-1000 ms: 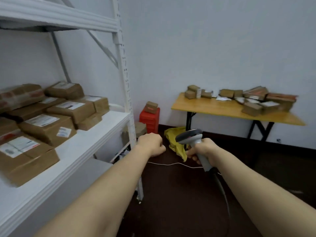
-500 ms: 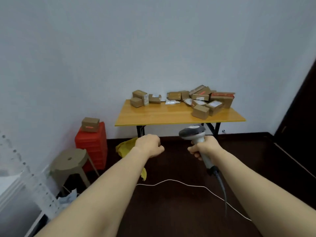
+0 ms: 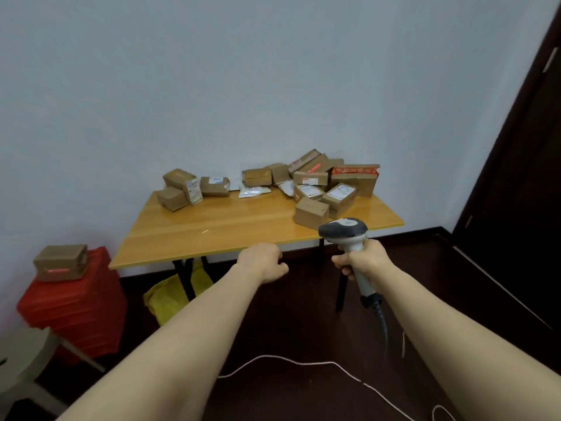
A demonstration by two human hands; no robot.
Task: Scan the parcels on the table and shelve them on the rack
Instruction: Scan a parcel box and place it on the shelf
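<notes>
parcels [image 3: 321, 183]: brown cardboard boxes, most with white labels, along the rear of the wooden table [image 3: 212, 232]. left group [image 3: 182, 189]: 3 boxes close together. white mailer [image 3: 253, 190] lies flat mid-rear. right pile [image 3: 337, 180] is bigger, with boxes stacked and tilted, 1 with red tape on top. plain box [image 3: 311, 212] sits nearest the front. scanner [image 3: 344, 230]: grey/white handheld, head up, gripped in right hand [image 3: 364, 259], coiled cable hanging off the handle.

Table [image 3: 212, 235] near half: open wood, we reach in freely | parcels [image 3: 311, 212] crowd far edge and right | red stools [image 3: 73, 305], box [image 3: 60, 262] atop, wall our left | white cord [image 3: 303, 363] crosses floor
</notes>
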